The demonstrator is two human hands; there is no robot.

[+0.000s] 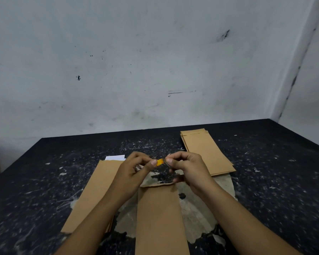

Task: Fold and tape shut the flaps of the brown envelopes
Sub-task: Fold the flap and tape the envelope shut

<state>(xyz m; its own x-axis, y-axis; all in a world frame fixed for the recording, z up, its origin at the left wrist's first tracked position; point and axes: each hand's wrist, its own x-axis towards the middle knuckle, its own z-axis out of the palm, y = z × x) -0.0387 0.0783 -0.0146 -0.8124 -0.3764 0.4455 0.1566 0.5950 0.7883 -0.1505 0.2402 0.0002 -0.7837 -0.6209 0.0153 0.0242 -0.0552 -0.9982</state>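
I pinch one small orange tape piece [160, 161] between my left hand [134, 170] and right hand [187, 167], each grip closed on one end. It hangs above the single envelope [160, 218] in front of me. Left of this envelope lies one stack [94, 192], right-behind a second stack [206, 151], on the tabletop [35, 190].

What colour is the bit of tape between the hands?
Orange-yellow tape, seen in the head view.
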